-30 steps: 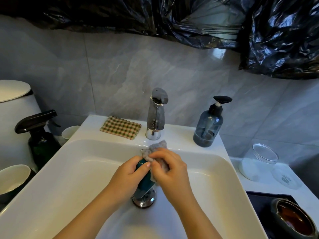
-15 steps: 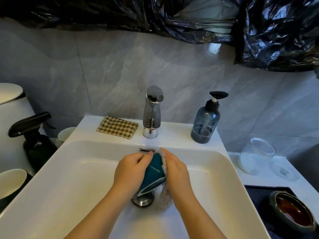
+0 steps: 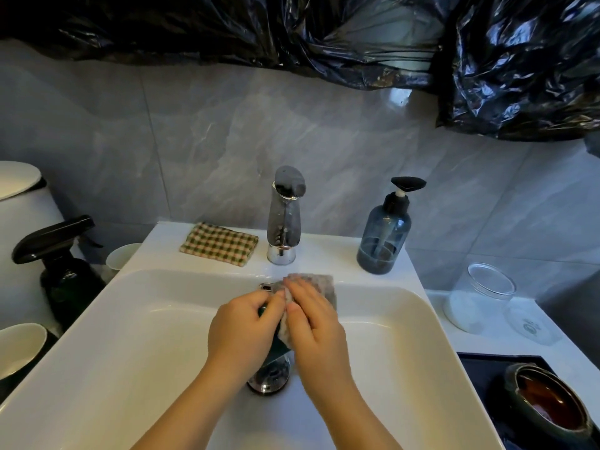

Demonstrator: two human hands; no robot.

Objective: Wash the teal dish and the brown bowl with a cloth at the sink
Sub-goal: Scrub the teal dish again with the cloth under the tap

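Observation:
Over the middle of the white sink [image 3: 136, 336], my left hand [image 3: 242, 332] grips the small teal dish [image 3: 276, 347], held on edge and mostly hidden between my hands. My right hand [image 3: 316, 332] presses a grey cloth [image 3: 319, 287] against the dish; the cloth sticks out above my fingers. The brown bowl [image 3: 548, 401] sits on a dark mat at the lower right, beside the sink.
A chrome tap [image 3: 285, 216] stands behind the basin, with a checked cloth [image 3: 219, 243] to its left and a soap pump bottle [image 3: 384, 235] to its right. The drain [image 3: 269, 378] lies under my hands. A spray bottle [image 3: 61, 264], cups and a glass jar [image 3: 477, 297] flank the sink.
The cloth has moved up over the dish's top edge, covering most of the teal surface that showed half a second ago. Both hands stay over the drain.

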